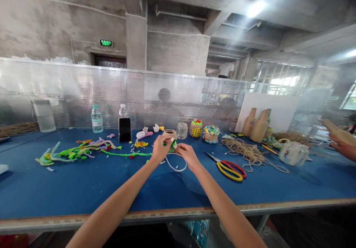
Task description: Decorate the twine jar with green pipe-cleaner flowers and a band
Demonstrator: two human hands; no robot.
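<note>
My left hand (160, 148) pinches a small green and white piece of fuzzy pipe cleaner (173, 144) above the blue table. From the other side, the fingers of my right hand (189, 155) close on the same piece. A white pipe cleaner (178, 170) hangs in a loop beneath both hands. Just behind my fingers is a twine-wrapped jar (170, 132), its lower part covered by my left hand. A long green pipe cleaner (126, 154) with red bits lies on the table to the left of my hands.
Scissors (229, 169) with red and yellow handles lie right of my hands, near loose twine (244, 149). Coloured pipe cleaners (80, 149) are heaped left, before a phone (125, 130). Decorated jars (196, 129) and wrapped bottles (259, 126) stand behind. Another person's hand (343, 140) shows far right.
</note>
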